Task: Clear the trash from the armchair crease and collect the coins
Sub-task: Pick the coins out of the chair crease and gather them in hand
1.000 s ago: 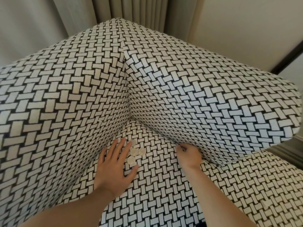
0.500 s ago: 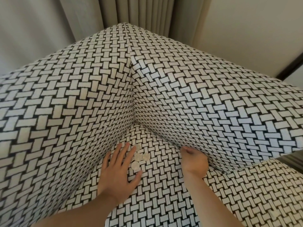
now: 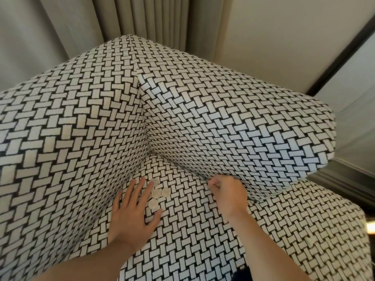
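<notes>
Coins (image 3: 157,193), a few, lie clustered on armchair (image 3: 203,236) seat nr its back-left corner. Left hand (image 3: 132,216) lies flat on seat, fingers straight, touching coins. Right hand (image 3: 229,196) sits at right-side crease (image 3: 188,168), fingers curled; can't tell if holding anything.

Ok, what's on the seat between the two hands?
Head view: a cluster of coins right beside the left hand; from there to the right hand, only bare seat fabric.
</notes>
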{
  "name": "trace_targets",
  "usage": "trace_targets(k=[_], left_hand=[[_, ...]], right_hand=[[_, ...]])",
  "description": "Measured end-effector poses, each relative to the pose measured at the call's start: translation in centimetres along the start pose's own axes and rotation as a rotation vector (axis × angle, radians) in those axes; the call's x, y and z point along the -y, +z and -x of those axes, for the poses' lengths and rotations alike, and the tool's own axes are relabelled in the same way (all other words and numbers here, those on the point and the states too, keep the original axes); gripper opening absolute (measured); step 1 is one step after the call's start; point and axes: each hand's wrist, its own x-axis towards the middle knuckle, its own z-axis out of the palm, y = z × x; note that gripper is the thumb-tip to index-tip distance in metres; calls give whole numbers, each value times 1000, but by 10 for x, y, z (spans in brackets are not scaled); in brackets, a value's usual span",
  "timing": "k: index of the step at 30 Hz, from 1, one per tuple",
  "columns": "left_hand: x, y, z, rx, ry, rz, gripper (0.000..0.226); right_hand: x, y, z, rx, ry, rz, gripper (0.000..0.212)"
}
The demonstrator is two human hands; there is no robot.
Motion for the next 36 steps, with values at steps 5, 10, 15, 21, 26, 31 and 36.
trace_targets(k=[5, 10, 15, 21, 26, 31, 36], left_hand=[[1, 0, -4, -15, 12, 7, 71], [1, -5, -3, 28, 11, 18, 72], [-4, -21, -10, 153, -61, 110, 90], [-89, -41, -4, -13, -29, 59, 93], [-173, -37, 8, -30, 169, 331, 78], [-212, -37, 11, -33, 366, 402, 70], [-210, -36, 15, 15, 404, 442, 64]], right_hand=[[-5, -22, 30, -67, 38, -386, 13], [-35, -56, 72, -137, 157, -760, 15], [-95, -85, 117, -203, 285, -914, 17], [-193, -122, 175, -465, 520, -1037, 17], [-262, -146, 211, -699, 675, -977, 15], [-303, -154, 211, -416, 699, -752, 34], [-303, -156, 201, -273, 709, -732, 42]])
